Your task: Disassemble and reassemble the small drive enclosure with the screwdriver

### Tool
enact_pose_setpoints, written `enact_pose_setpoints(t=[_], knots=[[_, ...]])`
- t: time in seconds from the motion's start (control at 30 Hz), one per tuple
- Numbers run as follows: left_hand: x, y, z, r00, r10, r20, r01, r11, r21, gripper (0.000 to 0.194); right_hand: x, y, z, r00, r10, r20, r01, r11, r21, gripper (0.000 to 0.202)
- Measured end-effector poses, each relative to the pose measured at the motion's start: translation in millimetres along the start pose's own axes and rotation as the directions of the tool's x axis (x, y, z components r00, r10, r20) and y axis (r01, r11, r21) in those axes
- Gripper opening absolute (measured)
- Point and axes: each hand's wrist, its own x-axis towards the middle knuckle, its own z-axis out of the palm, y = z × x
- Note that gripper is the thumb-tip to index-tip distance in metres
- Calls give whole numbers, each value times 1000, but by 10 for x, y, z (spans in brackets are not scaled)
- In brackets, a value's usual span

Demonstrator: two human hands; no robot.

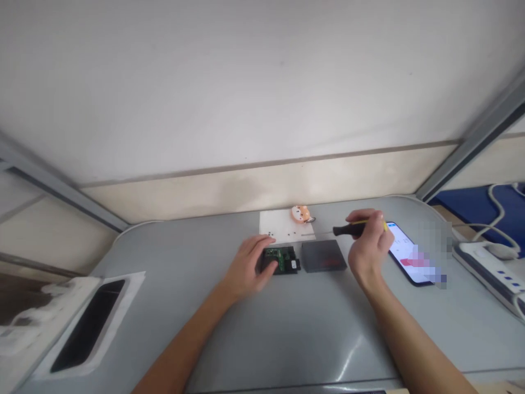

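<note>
My left hand (252, 265) grips the left side of a black device with a green circuit board (283, 258), which lies on the grey table. In my right hand (371, 243) is a screwdriver (346, 230) with a black and yellow handle, its thin shaft pointing left above a white paper (274, 221). Several tiny dark screws (270, 234) rest on that paper. Just right of the circuit board sits a dark grey box-shaped cover (324, 256). An orange and white animal-shaped case (301, 214) lies at the paper's back right corner.
On the right of the grey table (287, 328) lies a lit phone (410, 257), partly pixelated, with a white power strip (488, 268) and cables beyond it. A dark phone (90, 323) rests on white paper at the left. A pale wall (246, 191) closes off the back.
</note>
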Motion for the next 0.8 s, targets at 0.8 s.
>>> enact_pose_setpoints(t=[0.8], knots=[[62,-2,233,985,88,151,-85,996,-27,55,24,206,154,911,251,326,-206,964,-169,48]])
